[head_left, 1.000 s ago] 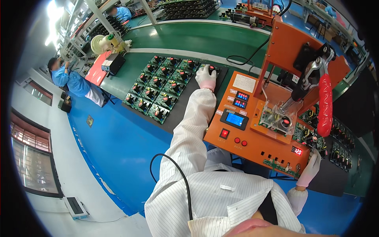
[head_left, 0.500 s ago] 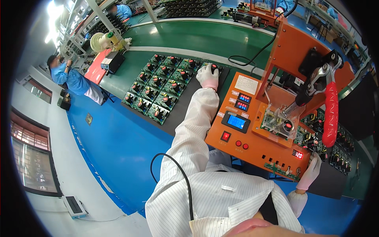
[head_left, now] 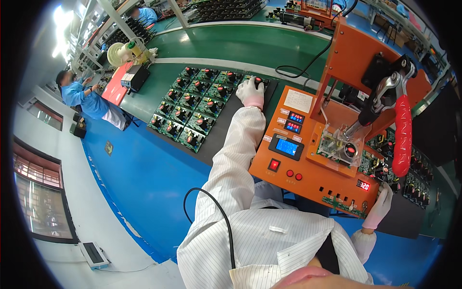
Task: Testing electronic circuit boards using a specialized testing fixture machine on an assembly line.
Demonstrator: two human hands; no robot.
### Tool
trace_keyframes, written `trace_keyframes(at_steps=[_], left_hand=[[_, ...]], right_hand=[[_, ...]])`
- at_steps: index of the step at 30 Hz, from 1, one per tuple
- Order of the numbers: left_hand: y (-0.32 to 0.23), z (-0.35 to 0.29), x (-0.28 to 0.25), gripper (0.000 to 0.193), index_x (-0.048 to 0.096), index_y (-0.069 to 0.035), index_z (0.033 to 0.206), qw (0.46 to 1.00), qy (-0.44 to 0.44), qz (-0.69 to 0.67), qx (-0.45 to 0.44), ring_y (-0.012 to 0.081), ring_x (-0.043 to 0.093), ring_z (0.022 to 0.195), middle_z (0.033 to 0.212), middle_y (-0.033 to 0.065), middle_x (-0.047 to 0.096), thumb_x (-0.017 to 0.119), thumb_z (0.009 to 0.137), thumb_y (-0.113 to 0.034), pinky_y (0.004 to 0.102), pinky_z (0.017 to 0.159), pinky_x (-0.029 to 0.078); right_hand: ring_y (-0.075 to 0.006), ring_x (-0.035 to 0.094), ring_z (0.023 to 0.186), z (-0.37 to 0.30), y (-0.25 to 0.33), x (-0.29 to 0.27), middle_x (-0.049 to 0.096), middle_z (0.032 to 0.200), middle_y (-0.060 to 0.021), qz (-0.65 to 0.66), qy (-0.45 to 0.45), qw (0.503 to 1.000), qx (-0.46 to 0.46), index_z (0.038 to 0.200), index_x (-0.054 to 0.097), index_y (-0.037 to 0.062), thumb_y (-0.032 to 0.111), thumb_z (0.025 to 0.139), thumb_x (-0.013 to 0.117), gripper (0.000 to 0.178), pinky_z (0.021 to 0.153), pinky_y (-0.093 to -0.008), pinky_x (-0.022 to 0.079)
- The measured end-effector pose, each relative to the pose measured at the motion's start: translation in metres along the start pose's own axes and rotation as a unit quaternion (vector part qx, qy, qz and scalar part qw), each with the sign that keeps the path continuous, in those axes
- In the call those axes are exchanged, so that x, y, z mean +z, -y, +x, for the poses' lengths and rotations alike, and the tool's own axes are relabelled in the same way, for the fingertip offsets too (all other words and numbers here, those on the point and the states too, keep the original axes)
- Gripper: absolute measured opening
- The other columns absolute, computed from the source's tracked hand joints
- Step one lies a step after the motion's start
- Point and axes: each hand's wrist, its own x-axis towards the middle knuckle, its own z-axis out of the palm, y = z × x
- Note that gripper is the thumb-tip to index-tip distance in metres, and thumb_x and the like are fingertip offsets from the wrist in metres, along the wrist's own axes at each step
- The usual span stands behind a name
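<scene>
My left hand (head_left: 250, 92), in a white glove with a pink cuff, reaches out to the far right corner of a grid of circuit boards (head_left: 196, 104). Its fingers are closed round the edge of one circuit board (head_left: 259, 81), which they partly cover. My right hand (head_left: 379, 208), gloved too, is beside the right front edge of an orange test fixture (head_left: 308, 178). Its fingers are pressed together, their tips near a circuit board (head_left: 371, 164); what they hold, if anything, is hidden. Another board (head_left: 339, 150) sits in the fixture beneath a red-handled toggle clamp (head_left: 403, 137).
More boards (head_left: 415, 185) lie on a dark mat right of the fixture. A black cable (head_left: 301, 76) curls behind it. A fan (head_left: 120, 54) and a black box (head_left: 135, 78) stand at the far left of the green bench (head_left: 216, 43). A person in blue (head_left: 91, 98) works there.
My left hand stays at the same board and my right hand stays beside the fixture. The digits on the fixture's upper displays differ. The far-left person's arms and head have shifted.
</scene>
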Motion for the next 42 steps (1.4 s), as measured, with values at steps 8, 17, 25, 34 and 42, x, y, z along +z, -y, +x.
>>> trace_keyframes(at_steps=[8, 17, 25, 34, 42], left_hand=[[-0.001, -0.003, -0.002, 0.044, 0.071, -0.019, 0.116, 1.0, -0.006, 0.001, -0.002, 0.0297, 0.061, 0.106, 0.11, 0.0055, 0.07, 0.071, 0.078, -0.042, 0.0449, 0.092, 0.047], [-0.006, -0.004, -0.011, 0.047, 0.07, -0.019, 0.117, 0.999, -0.036, -0.028, -0.013, 0.0303, 0.058, 0.113, 0.113, 0.0084, 0.068, 0.073, 0.076, -0.043, 0.0457, 0.096, 0.044], [0.001, -0.001, 0.0, 0.047, 0.07, -0.019, 0.117, 0.999, 0.003, -0.016, -0.029, 0.0304, 0.057, 0.115, 0.114, 0.0089, 0.068, 0.072, 0.077, -0.043, 0.0467, 0.097, 0.044], [-0.004, -0.003, -0.002, 0.043, 0.071, -0.017, 0.113, 0.999, -0.017, -0.019, -0.023, 0.0304, 0.057, 0.114, 0.112, 0.0087, 0.068, 0.071, 0.078, -0.041, 0.0463, 0.096, 0.044], [0.026, 0.007, -0.068, 0.03, 0.073, -0.015, 0.108, 0.989, -0.101, -0.093, -0.057, 0.0308, 0.058, 0.11, 0.108, 0.0102, 0.068, 0.068, 0.083, -0.031, 0.0446, 0.094, 0.045]], right_hand=[[-0.0194, 0.062, 0.099, -0.001, 0.005, 0.002, 0.065, 0.108, -0.0141, 0.013, -0.005, 1.0, 0.007, 0.124, 0.056, -0.0084, 0.018, 0.105, 0.041, 0.036, 0.09, -0.0306, 0.047], [-0.019, 0.063, 0.098, 0.003, -0.005, -0.001, 0.065, 0.11, -0.0134, -0.008, 0.003, 1.0, -0.01, 0.128, 0.056, -0.005, 0.024, 0.106, 0.041, 0.039, 0.087, -0.0306, 0.049], [-0.0188, 0.063, 0.098, 0.002, -0.008, 0.0, 0.065, 0.109, -0.0132, -0.009, -0.004, 1.0, -0.019, 0.128, 0.056, -0.005, 0.024, 0.106, 0.042, 0.039, 0.087, -0.0306, 0.049], [-0.0188, 0.063, 0.098, 0.0, -0.003, -0.001, 0.065, 0.111, -0.0131, 0.003, 0.001, 1.0, -0.006, 0.128, 0.056, -0.0047, 0.024, 0.106, 0.041, 0.039, 0.087, -0.0305, 0.049], [-0.0164, 0.061, 0.095, -0.002, 0.004, 0.001, 0.064, 0.106, -0.0116, 0.013, -0.003, 1.0, 0.0, 0.126, 0.057, -0.0068, 0.02, 0.105, 0.043, 0.037, 0.088, -0.0288, 0.047]])
